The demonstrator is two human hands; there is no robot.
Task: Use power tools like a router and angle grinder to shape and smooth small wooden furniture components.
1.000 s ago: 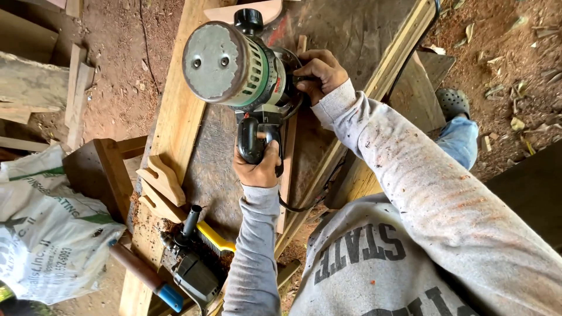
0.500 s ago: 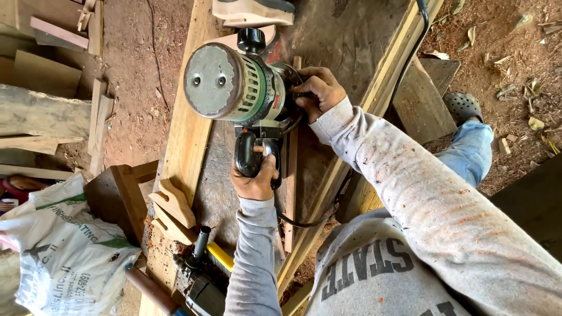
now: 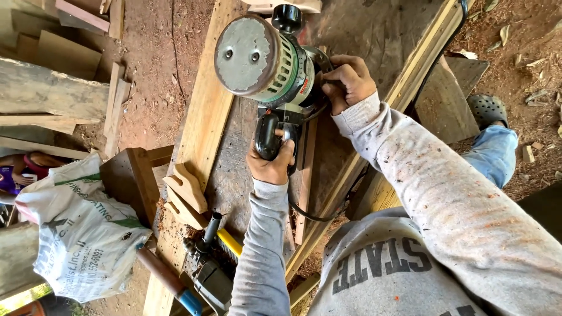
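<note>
A large power router (image 3: 257, 58) with a round grey cap, a green body and black knobs stands on a dark wooden board (image 3: 380, 35). My right hand (image 3: 270, 167) is closed around its black rear handle (image 3: 268, 134). My left hand (image 3: 348, 82) grips the router's side, by its base. Both arms wear grey, dust-speckled sleeves. A black cord (image 3: 316, 216) loops from the router down over the board's edge. A pale plank (image 3: 202, 117) runs along the board's left side.
Shaped wooden blocks (image 3: 187, 187), a yellow brush (image 3: 228, 243), a dark power tool (image 3: 213, 281) and a brown-handled tool (image 3: 167, 278) lie at the plank's near end. A white printed sack (image 3: 82, 234) sits left. Timber offcuts (image 3: 58, 88) lie on dirt. My foot (image 3: 486, 108) is at right.
Both hands keep the same grip on the router. The view has shifted a little, so the sack and offcuts sit differently in frame.
</note>
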